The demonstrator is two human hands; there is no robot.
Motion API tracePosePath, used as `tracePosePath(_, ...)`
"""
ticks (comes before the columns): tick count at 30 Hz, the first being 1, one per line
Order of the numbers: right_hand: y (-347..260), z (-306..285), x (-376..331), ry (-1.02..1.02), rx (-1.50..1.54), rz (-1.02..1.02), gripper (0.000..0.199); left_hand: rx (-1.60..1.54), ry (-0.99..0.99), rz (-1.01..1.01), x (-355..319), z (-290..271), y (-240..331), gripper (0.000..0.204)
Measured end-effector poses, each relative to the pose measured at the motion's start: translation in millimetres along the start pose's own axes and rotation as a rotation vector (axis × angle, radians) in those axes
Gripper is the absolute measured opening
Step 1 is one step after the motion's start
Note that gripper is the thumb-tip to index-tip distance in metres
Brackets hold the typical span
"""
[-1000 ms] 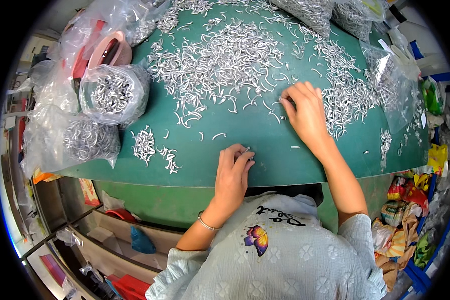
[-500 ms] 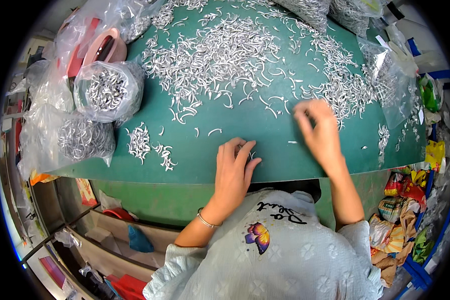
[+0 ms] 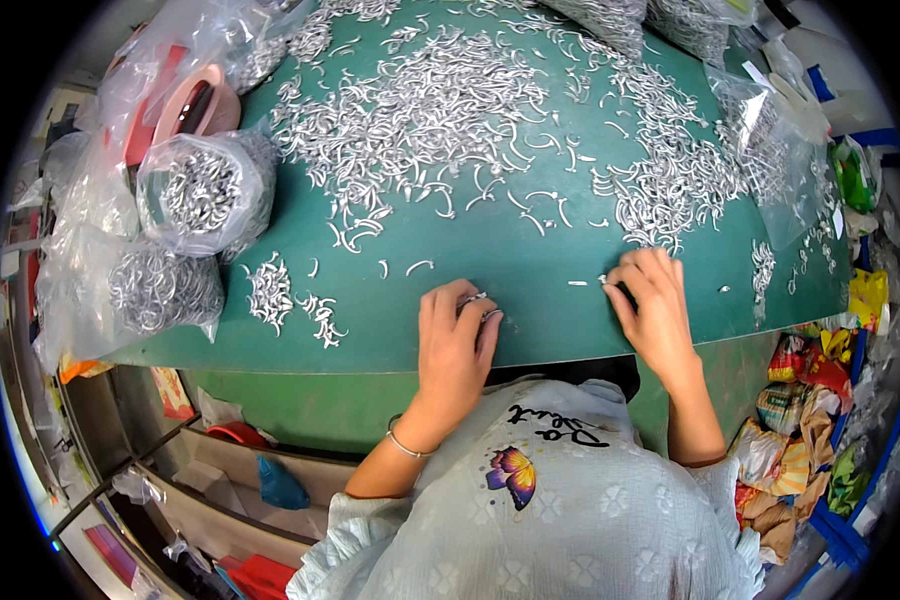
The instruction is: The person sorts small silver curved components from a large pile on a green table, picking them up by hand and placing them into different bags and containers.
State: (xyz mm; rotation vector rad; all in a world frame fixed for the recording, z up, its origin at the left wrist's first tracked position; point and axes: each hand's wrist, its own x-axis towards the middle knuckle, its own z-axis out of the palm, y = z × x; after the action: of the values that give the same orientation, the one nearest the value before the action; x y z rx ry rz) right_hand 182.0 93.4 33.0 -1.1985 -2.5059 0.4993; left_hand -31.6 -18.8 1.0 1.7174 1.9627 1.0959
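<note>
Fingers, left hand (image 3: 452, 342): curled around silvery, curved metal pieces (image 3: 480, 297), near the front edge of the green bench (image 3: 545, 330); loosening could, I judge, spill them. Right hand (image 3: 656, 308): half-bent, small silvery metal sliver (image 3: 602, 280) at its tips, grip I cannot tell; fumbling could drop it.

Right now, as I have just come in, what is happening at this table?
A person is handling small curved silvery pieces at a green table. The left hand holds some near the table's front edge; the right hand appears to pinch another. Many more lie in loose piles ahead, and filled clear bags sit at the left.
</note>
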Motion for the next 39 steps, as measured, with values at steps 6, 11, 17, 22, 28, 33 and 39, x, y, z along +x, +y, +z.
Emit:
tracePosePath(6,45,-32,-40,0.162,-0.342,0.296,0.009,0.026,0.054,-0.047,-8,-8,-2,0.02)
tracePosePath(11,45,-18,-22,0.267,-0.345,0.264,0.019,0.053,0.084,-0.062,-13,-13,-7,0.021)
tracePosePath(17,8,35,40,0.238,-0.194,-0.044,0.013,0.066,0.085,-0.042,-11,-15,-7,0.029)
tracePosePath(22,-34,43,13,0.081,0.087,-0.207,0.01,0.019,-0.023,0.013,-7,-6,-1,0.04)
tracePosePath(28,4,22,18,0.326,-0.008,0.091,0.012,0.049,-0.188,0.002,5,3,19,0.047)
tracePosePath(33,20,15,20,0.318,-0.238,0.17,0.011,-0.006,-0.117,0.011,7,15,13,0.026)
tracePosePath(39,17,17,17,0.347,-0.256,0.186,0.015,-0.017,-0.054,0.041,4,10,11,0.022)
